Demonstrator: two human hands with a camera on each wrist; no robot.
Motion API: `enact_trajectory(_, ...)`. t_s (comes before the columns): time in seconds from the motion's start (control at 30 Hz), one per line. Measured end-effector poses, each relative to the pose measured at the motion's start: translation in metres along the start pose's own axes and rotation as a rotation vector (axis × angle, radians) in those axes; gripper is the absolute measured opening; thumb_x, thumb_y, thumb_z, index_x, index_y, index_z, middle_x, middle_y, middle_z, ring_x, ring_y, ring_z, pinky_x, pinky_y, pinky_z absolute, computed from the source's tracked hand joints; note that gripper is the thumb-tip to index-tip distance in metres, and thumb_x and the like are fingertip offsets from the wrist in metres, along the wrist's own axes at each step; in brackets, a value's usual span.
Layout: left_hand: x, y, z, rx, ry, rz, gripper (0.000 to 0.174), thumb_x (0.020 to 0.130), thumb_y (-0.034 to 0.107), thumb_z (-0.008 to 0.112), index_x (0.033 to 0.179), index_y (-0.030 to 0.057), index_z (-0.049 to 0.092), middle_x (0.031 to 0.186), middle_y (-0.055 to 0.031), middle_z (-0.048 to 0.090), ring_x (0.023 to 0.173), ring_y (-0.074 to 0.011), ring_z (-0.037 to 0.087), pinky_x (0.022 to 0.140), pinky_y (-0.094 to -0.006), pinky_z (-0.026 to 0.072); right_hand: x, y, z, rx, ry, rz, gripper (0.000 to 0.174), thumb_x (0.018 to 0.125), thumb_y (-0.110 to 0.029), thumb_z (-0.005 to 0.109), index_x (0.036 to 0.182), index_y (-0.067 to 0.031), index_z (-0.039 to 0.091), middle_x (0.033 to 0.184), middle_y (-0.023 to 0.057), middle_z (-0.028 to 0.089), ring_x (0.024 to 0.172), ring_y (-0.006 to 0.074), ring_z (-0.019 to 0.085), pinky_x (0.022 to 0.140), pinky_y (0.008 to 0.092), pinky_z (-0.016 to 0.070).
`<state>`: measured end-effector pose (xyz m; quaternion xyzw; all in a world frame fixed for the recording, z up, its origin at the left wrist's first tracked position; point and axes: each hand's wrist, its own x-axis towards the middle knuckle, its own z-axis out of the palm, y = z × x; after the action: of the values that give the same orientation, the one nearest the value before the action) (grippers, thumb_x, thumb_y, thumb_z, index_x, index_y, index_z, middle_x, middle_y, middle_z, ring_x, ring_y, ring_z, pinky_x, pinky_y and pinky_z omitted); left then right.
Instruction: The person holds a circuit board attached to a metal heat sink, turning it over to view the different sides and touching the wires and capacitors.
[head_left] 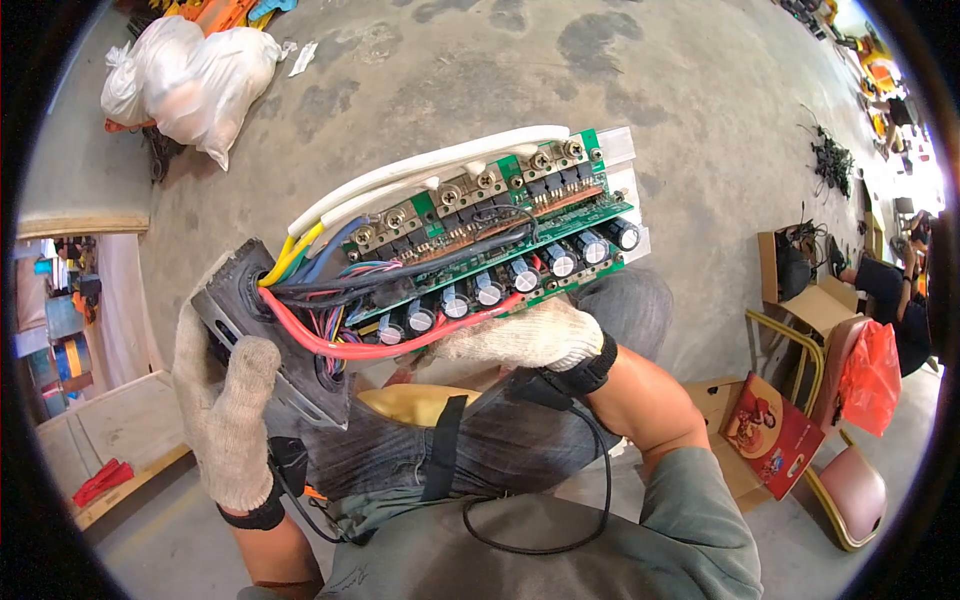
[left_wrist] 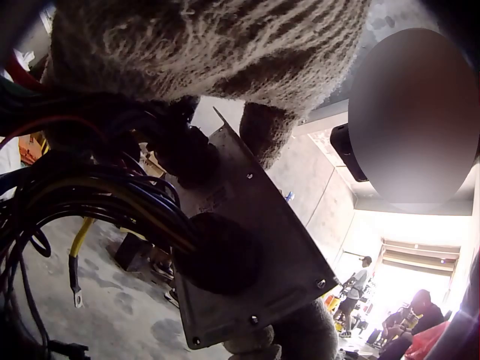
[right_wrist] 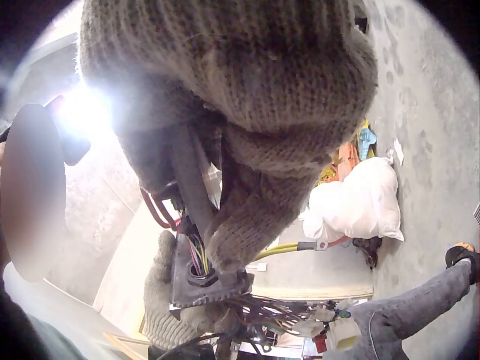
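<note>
A green circuit board [head_left: 480,255] with screws and a row of round capacitors [head_left: 523,275] is held over the person's lap. At its left end stands a dark metal end plate [head_left: 300,370] with cable holes. My gloved left hand [head_left: 230,420] grips this plate, thumb on the near side. My gloved right hand [head_left: 525,338] holds the board from its lower edge, fingers partly hidden beneath it. Red wires [head_left: 370,350] and white-sleeved cables [head_left: 430,158] run along the board. Bundled wires [left_wrist: 112,195] pass out through the plate in the left wrist view.
White bags [head_left: 200,85] lie on the concrete floor at the back left. A low wooden platform [head_left: 110,430] stands at left. Right of the person are an open cardboard box [head_left: 725,400], a chair [head_left: 845,490] and a red bag [head_left: 868,380]. Other people [left_wrist: 356,292] are farther off.
</note>
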<state>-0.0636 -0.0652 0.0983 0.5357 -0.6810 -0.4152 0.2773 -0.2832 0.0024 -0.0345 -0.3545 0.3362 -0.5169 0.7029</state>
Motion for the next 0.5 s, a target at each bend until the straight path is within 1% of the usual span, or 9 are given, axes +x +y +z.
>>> enact_trajectory(0.07, 0.000, 0.000, 0.000, -0.007, -0.002, -0.002, 0.072, 0.086, 0.048, 0.068, 0.133, -0.0036, 0.049, 0.124, -0.0118, 0.057, 0.114, -0.0206, 0.052, 0.101, -0.0326, 0.0369, -0.003, -0.009, 0.001, -0.004, 0.013, -0.024, 0.028, 0.083, -0.009, 0.074, 0.109, -0.0025, 0.068, 0.099, 0.0075, 0.071, 0.087, 0.0139, 0.067, 0.076, 0.0301, 0.0558)
enact_trajectory(0.13, 0.001, 0.001, 0.002, -0.096, 0.038, -0.036, 0.067, 0.080, 0.033, 0.074, 0.131, -0.0034, 0.050, 0.120, -0.0108, 0.059, 0.111, -0.0197, 0.054, 0.101, -0.0326, 0.0390, -0.003, -0.012, 0.001, -0.055, 0.015, -0.035, 0.028, 0.082, -0.009, 0.074, 0.109, -0.0025, 0.068, 0.099, 0.0076, 0.071, 0.088, 0.0138, 0.066, 0.077, 0.0301, 0.0555)
enact_trajectory(0.17, 0.000, 0.000, 0.002, -0.093, 0.038, -0.034, 0.067, 0.080, 0.033, 0.074, 0.131, -0.0034, 0.050, 0.120, -0.0108, 0.059, 0.111, -0.0197, 0.054, 0.101, -0.0326, 0.0390, -0.003, -0.013, 0.000, -0.107, 0.017, -0.048, 0.028, 0.082, -0.009, 0.075, 0.109, -0.0025, 0.068, 0.099, 0.0077, 0.071, 0.088, 0.0137, 0.066, 0.078, 0.0301, 0.0553)
enact_trajectory(0.27, -0.003, -0.004, 0.000, -0.112, 0.038, -0.049, 0.063, 0.080, 0.027, 0.073, 0.130, -0.0028, 0.050, 0.121, -0.0105, 0.058, 0.111, -0.0191, 0.054, 0.101, -0.0325, 0.0389, -0.006, -0.012, 0.001, -0.001, 0.067, -0.119, 0.029, 0.080, -0.008, 0.076, 0.108, -0.0029, 0.069, 0.100, 0.0070, 0.071, 0.089, 0.0138, 0.066, 0.080, 0.0305, 0.0542)
enact_trajectory(0.3, -0.005, -0.002, 0.002, -0.077, 0.059, -0.065, 0.062, 0.079, 0.025, 0.072, 0.130, -0.0026, 0.050, 0.122, -0.0104, 0.058, 0.111, -0.0186, 0.053, 0.101, -0.0325, 0.0389, -0.003, -0.007, -0.002, -0.037, 0.056, -0.135, 0.029, 0.078, -0.006, 0.077, 0.106, -0.0030, 0.069, 0.099, 0.0064, 0.072, 0.089, 0.0142, 0.066, 0.083, 0.0313, 0.0534)
enact_trajectory(0.37, -0.009, -0.003, 0.006, -0.071, 0.066, -0.068, 0.061, 0.078, 0.018, 0.072, 0.130, -0.0025, 0.048, 0.122, -0.0100, 0.057, 0.111, -0.0179, 0.053, 0.101, -0.0326, 0.0392, -0.005, -0.006, -0.010, -0.015, 0.047, -0.038, 0.080, 0.068, -0.012, 0.085, 0.137, -0.0042, 0.047, 0.136, 0.0115, 0.055, 0.124, 0.0220, 0.053, 0.105, 0.0402, 0.0414)
enact_trajectory(0.4, -0.018, -0.027, 0.006, -0.101, 0.048, -0.100, 0.062, 0.077, 0.018, 0.073, 0.130, -0.0025, 0.046, 0.121, -0.0100, 0.056, 0.110, -0.0182, 0.052, 0.101, -0.0327, 0.0393, 0.000, 0.023, -0.016, -0.367, -0.023, -0.127, 0.088, 0.065, -0.007, 0.086, 0.141, -0.0035, 0.042, 0.136, 0.0127, 0.054, 0.123, 0.0230, 0.053, 0.104, 0.0407, 0.0428)
enact_trajectory(0.43, -0.022, -0.030, 0.006, -0.115, 0.027, -0.116, 0.064, 0.076, 0.017, 0.074, 0.130, -0.0026, 0.045, 0.120, -0.0099, 0.055, 0.109, -0.0185, 0.052, 0.100, -0.0329, 0.0394, -0.006, 0.030, -0.014, 0.051, 0.105, -0.044, 0.093, 0.062, -0.005, 0.087, 0.143, -0.0034, 0.039, 0.136, 0.0125, 0.054, 0.122, 0.0228, 0.053, 0.104, 0.0402, 0.0427)
enact_trajectory(0.5, -0.033, -0.033, 0.006, -0.104, 0.010, -0.234, 0.067, 0.075, 0.019, 0.076, 0.129, -0.0026, 0.043, 0.118, -0.0098, 0.054, 0.108, -0.0188, 0.051, 0.100, -0.0333, 0.0394, -0.008, 0.031, -0.018, 0.094, 0.108, -0.015, 0.095, 0.062, -0.004, 0.087, 0.143, -0.0035, 0.038, 0.135, 0.0116, 0.054, 0.120, 0.0226, 0.055, 0.102, 0.0395, 0.0445)
